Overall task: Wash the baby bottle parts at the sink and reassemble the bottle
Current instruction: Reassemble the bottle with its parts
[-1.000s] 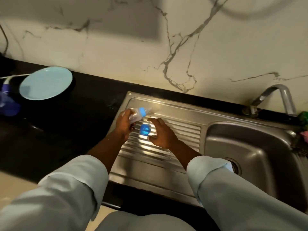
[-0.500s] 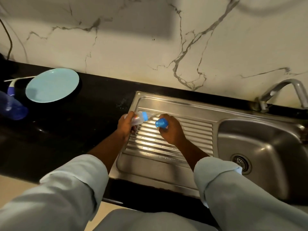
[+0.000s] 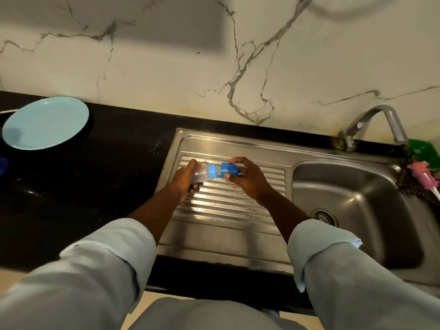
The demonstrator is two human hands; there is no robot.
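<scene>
Two hands meet above the drainboard: left hand [image 3: 184,181] grips bottle [image 3: 202,175], right hand [image 3: 247,179] grips cap [image 3: 229,170].

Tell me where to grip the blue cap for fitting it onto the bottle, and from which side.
Grip the blue cap round its cylindrical wall, coming from its closed right end, as the right hand does now. Its open mouth faces left toward the bottle, which lies sideways in the left hand, so that end should probably stay free.
</scene>
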